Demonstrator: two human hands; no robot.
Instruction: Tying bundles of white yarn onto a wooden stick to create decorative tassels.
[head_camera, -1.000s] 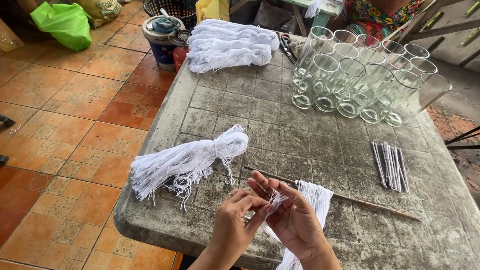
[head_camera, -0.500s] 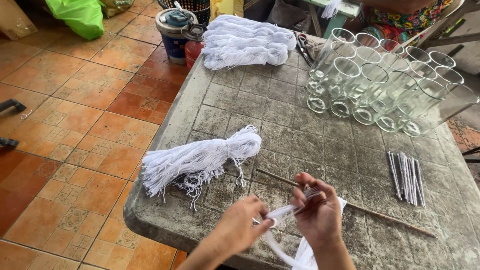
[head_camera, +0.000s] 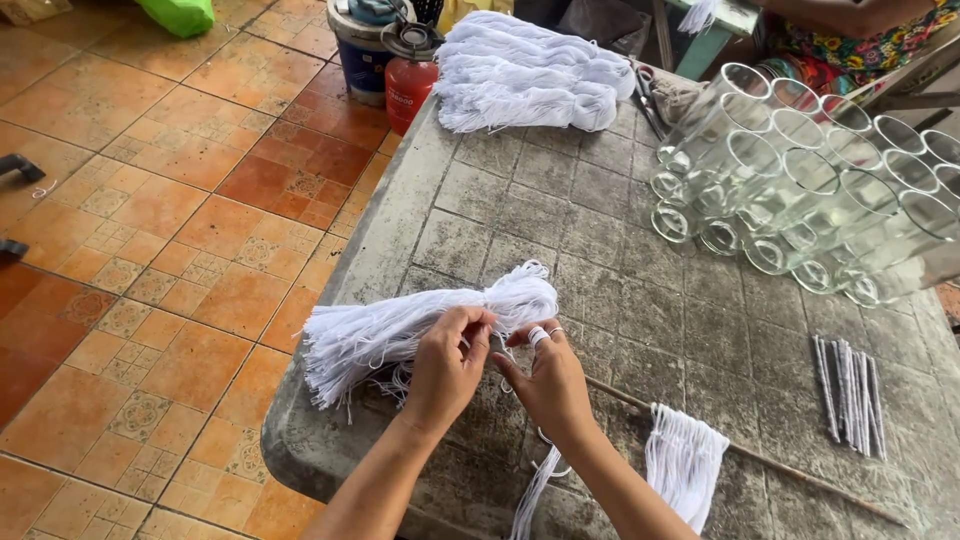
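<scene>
Pulling one thin white cotton strand (head_camera: 520, 350) from loose white string bundle (head_camera: 400, 325) on grey stone desk (head_camera: 560, 220), left hand (head_camera: 447, 368) and right hand (head_camera: 552, 385) grip pinched narrow on it, next needs clean separation

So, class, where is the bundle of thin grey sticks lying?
The bundle of thin grey sticks lies on the stone table's right side, below the clear glass tumblers.

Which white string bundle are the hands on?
The near bundle at the table's front edge; both hands touch it. The bigger pile lies untouched at the far end.
</scene>
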